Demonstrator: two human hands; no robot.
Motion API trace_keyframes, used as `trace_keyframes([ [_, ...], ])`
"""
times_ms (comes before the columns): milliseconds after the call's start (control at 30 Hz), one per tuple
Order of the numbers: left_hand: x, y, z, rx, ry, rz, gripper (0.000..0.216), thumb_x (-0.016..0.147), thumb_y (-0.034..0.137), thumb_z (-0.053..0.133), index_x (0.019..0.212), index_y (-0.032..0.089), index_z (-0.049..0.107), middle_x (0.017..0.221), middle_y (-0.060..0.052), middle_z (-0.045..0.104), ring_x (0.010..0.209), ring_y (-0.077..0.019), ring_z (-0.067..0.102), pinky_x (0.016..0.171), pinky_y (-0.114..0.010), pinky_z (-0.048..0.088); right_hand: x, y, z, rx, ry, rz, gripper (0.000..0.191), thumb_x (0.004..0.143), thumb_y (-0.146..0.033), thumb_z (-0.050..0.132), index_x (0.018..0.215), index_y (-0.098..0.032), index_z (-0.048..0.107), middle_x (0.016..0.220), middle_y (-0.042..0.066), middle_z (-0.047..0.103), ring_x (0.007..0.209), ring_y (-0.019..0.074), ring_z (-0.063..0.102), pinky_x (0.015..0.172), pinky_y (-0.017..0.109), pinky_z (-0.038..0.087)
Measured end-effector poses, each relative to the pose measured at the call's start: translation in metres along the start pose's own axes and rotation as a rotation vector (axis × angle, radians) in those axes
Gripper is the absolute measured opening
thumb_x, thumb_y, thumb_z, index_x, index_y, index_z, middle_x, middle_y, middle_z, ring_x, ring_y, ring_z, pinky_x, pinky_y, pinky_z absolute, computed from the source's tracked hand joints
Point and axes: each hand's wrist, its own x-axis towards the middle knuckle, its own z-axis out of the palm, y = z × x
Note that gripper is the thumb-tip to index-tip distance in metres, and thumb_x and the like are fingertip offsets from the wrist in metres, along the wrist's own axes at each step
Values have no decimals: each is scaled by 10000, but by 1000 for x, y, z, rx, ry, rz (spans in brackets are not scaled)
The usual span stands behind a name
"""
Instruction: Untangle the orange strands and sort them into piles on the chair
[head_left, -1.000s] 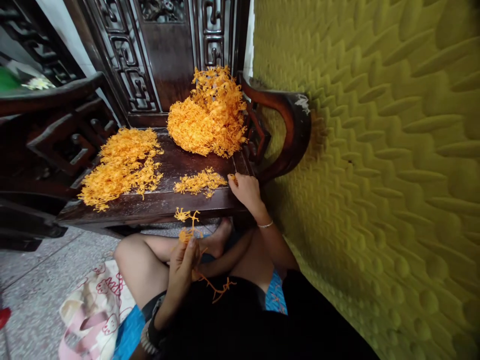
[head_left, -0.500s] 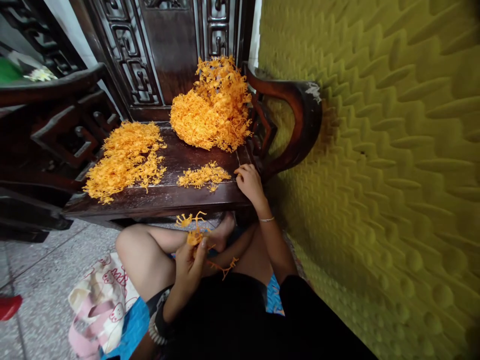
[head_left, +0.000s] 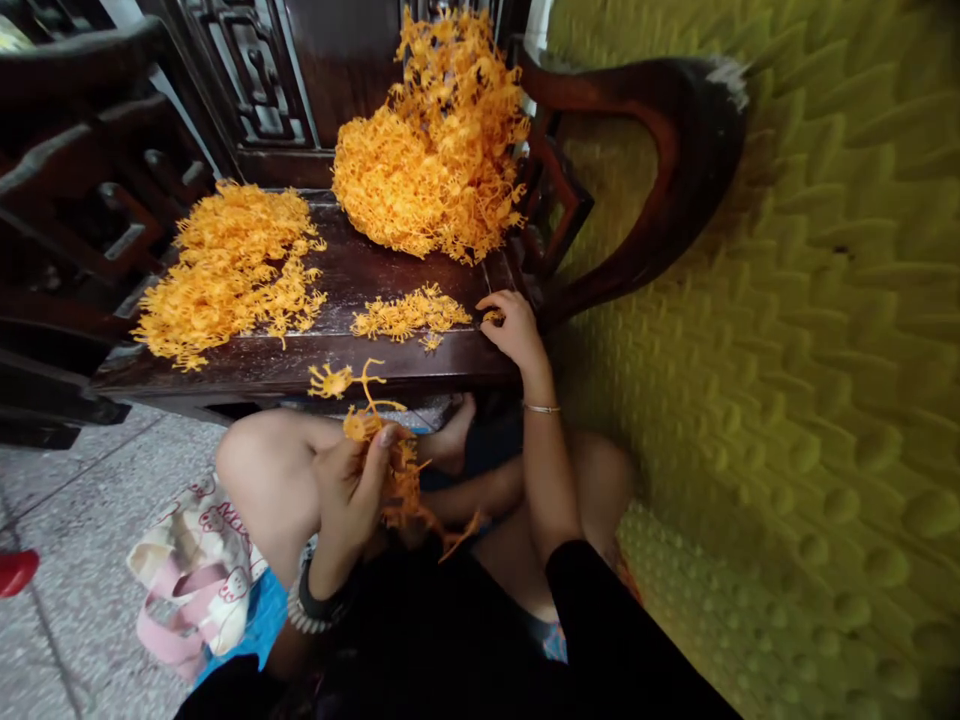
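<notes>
My left hand [head_left: 351, 487] grips an orange plastic sprue [head_left: 358, 415] with small branching pieces, held above my crossed legs. My right hand [head_left: 514, 326] rests on the front right of the dark wooden chair seat [head_left: 300, 352], fingers pinched on a small orange piece [head_left: 493, 317]. Just left of that hand lies a small flat heap of orange pieces [head_left: 409, 315]. A tall mound of orange sprues [head_left: 435, 150] fills the seat's back right. A wide flat pile of orange pieces [head_left: 225, 268] covers the seat's left side.
A yellow-green padded wall [head_left: 787, 330] with raised bumps runs along the right. The chair's curved armrest [head_left: 660, 160] stands between the seat and that wall. A pink and white cloth bag [head_left: 195, 590] lies on the speckled floor at my left. A red object [head_left: 16, 570] shows at the left edge.
The view has tilted down and closer to the seat. My left hand with the sprue has shifted slightly left. My right hand stays at the seat's front right corner.
</notes>
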Motion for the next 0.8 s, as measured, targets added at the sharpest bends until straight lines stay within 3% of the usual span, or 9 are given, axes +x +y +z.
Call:
trace_keyframes([
  [167,-4,-2,-4,-30,-2,-18,346,930,418,473,811,166,678,587,9,572,512,-106,483,488,-215,351,1,3,2,132,-3,-47,272,667,-84,568,912,-171,646,1045,78,659,1034,250,562,946,371,402],
  [433,-6,-16,-10,25,-111,-8,421,933,386,476,584,166,559,502,31,451,489,-94,400,520,-223,332,3,11,8,341,122,-72,246,670,-82,530,878,-161,635,1018,70,671,1043,219,599,996,387,413],
  [567,-8,-11,-12,-49,-222,3,367,953,396,439,782,165,666,599,15,563,555,-110,480,593,-229,393,5,16,13,545,278,-60,240,755,-84,461,909,-172,623,993,40,678,1018,166,614,999,349,432],
  [800,-13,-5,-24,-80,-148,47,343,952,403,446,885,172,692,579,18,558,575,-121,532,570,-222,419,9,13,17,693,345,-29,223,896,-200,429,774,-188,615,828,14,656,860,141,640,905,344,495],
])
